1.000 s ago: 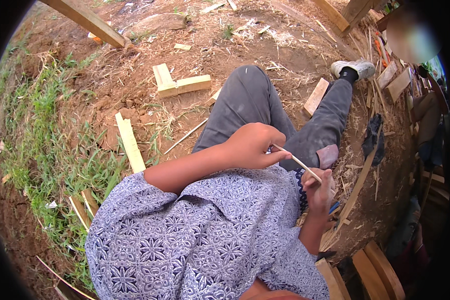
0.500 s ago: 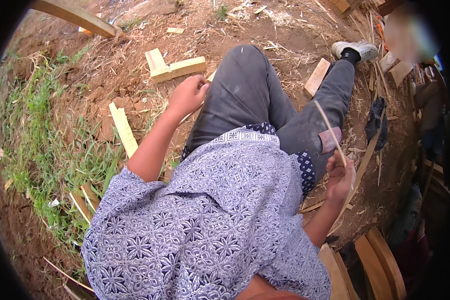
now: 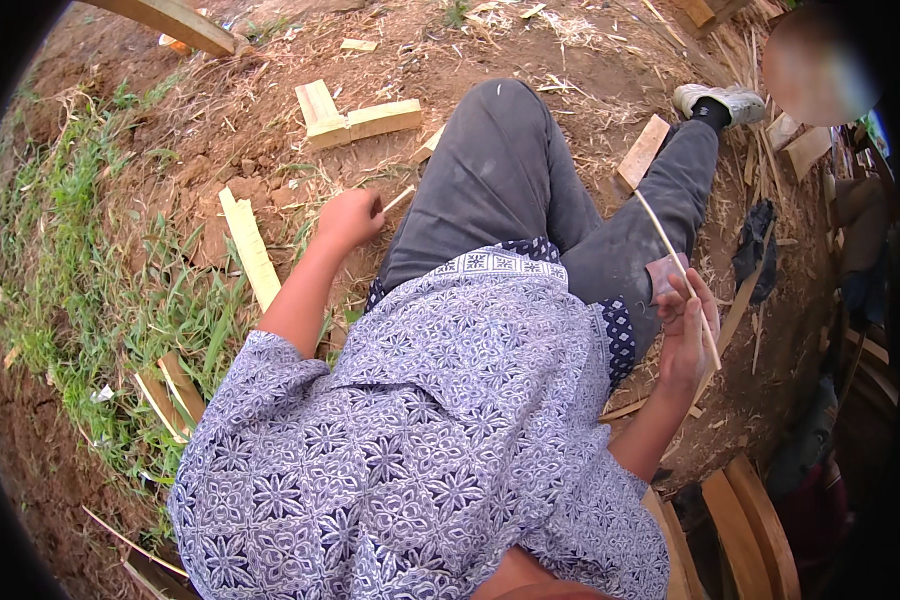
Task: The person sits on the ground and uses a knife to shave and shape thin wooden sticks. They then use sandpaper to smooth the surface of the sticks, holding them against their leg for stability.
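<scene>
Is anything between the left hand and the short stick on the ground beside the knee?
Nothing visible: the left hand already has its fingertips at the near end of the short stick, with only bare soil and straw around it.

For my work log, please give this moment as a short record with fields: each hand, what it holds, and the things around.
left hand: at the ground beside the left knee, fingers closed on a short pale sliver
right hand: raised beside the right leg, holding a long thin bamboo strip
ground: dirt with grass, a flat wood slat, two joined blocks
</scene>
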Action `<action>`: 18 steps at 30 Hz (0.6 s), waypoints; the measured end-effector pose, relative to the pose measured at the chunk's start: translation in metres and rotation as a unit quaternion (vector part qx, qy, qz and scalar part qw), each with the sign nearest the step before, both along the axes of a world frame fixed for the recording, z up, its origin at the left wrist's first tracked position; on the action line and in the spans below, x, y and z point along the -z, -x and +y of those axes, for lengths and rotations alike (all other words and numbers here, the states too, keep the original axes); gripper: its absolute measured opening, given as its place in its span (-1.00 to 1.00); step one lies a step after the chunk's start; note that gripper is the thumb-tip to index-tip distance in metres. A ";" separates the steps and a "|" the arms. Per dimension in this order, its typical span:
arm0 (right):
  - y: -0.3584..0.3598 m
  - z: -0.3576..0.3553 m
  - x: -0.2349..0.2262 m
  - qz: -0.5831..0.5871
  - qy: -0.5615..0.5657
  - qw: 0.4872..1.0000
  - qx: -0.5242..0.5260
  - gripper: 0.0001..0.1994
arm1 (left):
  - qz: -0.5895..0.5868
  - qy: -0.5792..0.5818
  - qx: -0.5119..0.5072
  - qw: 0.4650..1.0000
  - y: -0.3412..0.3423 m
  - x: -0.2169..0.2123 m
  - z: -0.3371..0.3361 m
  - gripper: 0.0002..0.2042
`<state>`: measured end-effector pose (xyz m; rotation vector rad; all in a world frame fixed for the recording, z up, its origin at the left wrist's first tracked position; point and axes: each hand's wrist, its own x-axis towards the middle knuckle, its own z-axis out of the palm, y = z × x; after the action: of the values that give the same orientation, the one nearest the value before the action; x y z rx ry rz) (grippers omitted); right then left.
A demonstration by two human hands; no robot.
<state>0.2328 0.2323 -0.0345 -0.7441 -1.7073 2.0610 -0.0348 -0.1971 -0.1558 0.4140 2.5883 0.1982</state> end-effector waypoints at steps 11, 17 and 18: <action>0.027 -0.026 0.001 0.025 0.022 0.999 -0.035 -0.77 | -0.161 -0.535 -0.070 0.826 0.022 -0.121 0.111 -0.85; 0.047 -0.063 -0.015 -0.003 0.097 0.995 -0.023 -0.74 | -0.293 -0.511 0.145 0.795 -0.024 -0.154 0.216 -0.89; 0.047 -0.064 -0.016 -0.003 0.098 0.995 -0.026 -0.74 | -0.302 -0.510 0.181 0.785 -0.031 -0.154 0.227 -0.90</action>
<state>0.1859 0.1685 -0.0184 -0.7723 -1.5598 2.2883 -0.0037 0.0299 -0.0015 0.9999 1.5181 1.3589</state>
